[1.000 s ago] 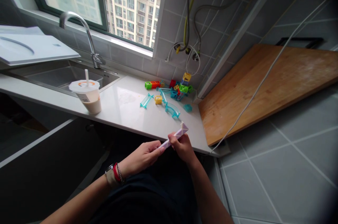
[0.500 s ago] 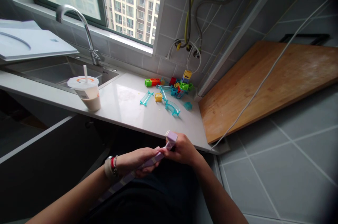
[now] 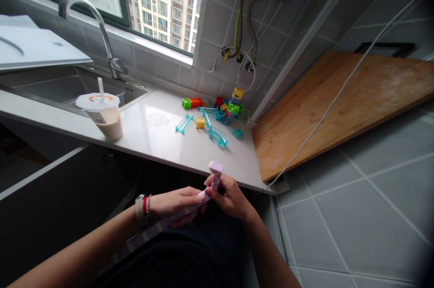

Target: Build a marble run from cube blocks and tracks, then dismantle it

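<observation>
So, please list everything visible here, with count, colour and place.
strip: one, lilac and white, in both hands
cup: one, white lid and straw, on the counter, left
toy pieces: many, teal, green, yellow, red, back of the counter
counter: one, white, below the window
tap: one, metal, over the sink
sink: one, steel, far left
board: one, wooden, right of the counter
cable: one, white, across the board
left hand: one, on the strip's middle
right hand: one, on the strip's upper part

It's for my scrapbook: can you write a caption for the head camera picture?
Left hand and right hand hold a bent purple-and-white segmented plastic strip near a white counter.
</observation>
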The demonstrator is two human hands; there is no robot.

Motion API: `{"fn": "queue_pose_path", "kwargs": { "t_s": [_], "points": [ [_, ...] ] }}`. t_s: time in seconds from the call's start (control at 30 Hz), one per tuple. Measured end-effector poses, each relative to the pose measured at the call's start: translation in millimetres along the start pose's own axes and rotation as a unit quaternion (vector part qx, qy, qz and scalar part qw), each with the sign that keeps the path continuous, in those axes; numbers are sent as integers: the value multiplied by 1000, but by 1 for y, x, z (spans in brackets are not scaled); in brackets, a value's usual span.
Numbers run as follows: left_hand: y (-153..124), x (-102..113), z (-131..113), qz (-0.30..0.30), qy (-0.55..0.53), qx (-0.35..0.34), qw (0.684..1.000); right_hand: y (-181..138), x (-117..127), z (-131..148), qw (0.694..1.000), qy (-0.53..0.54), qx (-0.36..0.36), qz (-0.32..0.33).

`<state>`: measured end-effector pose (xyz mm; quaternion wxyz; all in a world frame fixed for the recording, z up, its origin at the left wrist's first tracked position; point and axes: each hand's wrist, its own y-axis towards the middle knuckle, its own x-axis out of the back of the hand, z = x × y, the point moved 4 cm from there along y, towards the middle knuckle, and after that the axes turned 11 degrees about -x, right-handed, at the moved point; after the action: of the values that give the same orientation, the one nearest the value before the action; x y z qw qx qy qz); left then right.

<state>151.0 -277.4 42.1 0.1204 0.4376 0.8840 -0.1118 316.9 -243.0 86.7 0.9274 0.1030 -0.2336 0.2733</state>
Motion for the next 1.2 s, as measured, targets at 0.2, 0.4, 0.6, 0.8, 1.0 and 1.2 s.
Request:
{"fn": "queue_pose_path", "kwargs": {
  "t_s": [0.2, 0.4, 0.6, 0.8, 1.0, 1.2],
  "points": [
    [0, 1, 14, 147, -115, 88, 978, -8, 2, 27, 980, 1, 37, 198],
    [1, 21, -2, -30, 113, -17, 993, 1, 9, 5, 995, -42, -7, 90],
    [-16, 9, -31, -218, 487, -108, 839, 10, 10, -29, 997, -1, -74, 3],
    [-12, -14, -41, -156, 478, -87, 860, 6, 2, -38, 979, 141, -112, 90],
    [-9, -23, -51, -114, 377, -112, 912, 3, -5, -27, 904, 376, -51, 199],
    [13, -22, -27, -102, 8, -172, 980, 4, 4, -10, 905, 400, 60, 134]
  ]
}}
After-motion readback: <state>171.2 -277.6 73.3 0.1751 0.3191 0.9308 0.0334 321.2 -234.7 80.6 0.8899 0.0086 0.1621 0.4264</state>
